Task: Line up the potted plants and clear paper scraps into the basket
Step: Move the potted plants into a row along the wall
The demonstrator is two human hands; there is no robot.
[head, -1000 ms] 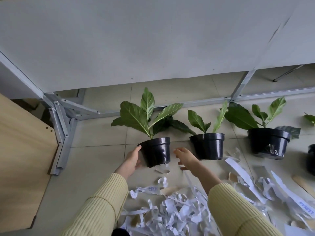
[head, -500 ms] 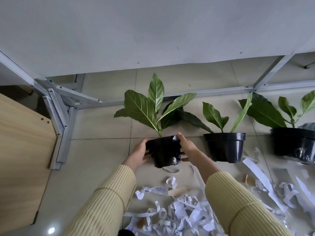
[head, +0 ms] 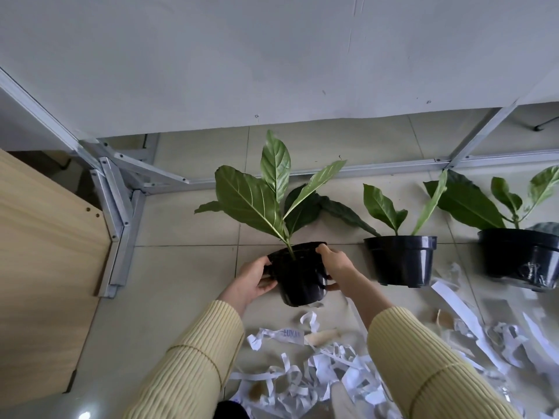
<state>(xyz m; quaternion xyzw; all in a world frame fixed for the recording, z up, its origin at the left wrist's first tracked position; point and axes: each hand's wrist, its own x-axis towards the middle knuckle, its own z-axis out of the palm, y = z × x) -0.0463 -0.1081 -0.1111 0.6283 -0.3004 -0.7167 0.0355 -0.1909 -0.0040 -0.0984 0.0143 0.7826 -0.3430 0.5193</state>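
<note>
A small black potted plant (head: 299,279) with broad green leaves sits at the centre, tilted slightly toward me. My left hand (head: 252,279) grips its left side and my right hand (head: 337,266) grips its rim and right side. A second black potted plant (head: 400,260) stands on the tiled floor to the right. A third, larger potted plant (head: 518,257) stands at the right edge. White paper scraps (head: 317,373) lie strewn over the floor in front of the pots. No basket shows in the head view.
A light wooden panel (head: 45,267) stands at the left. A grey metal frame (head: 121,207) with a foot plate runs along the floor behind the pots, under a white board (head: 272,55). Bare tiles lie left of the held pot.
My right hand moved from beside the pot onto its rim, and both hands closed on the small pot. The pot now tilts and looks slightly raised. The view shifted left.
</note>
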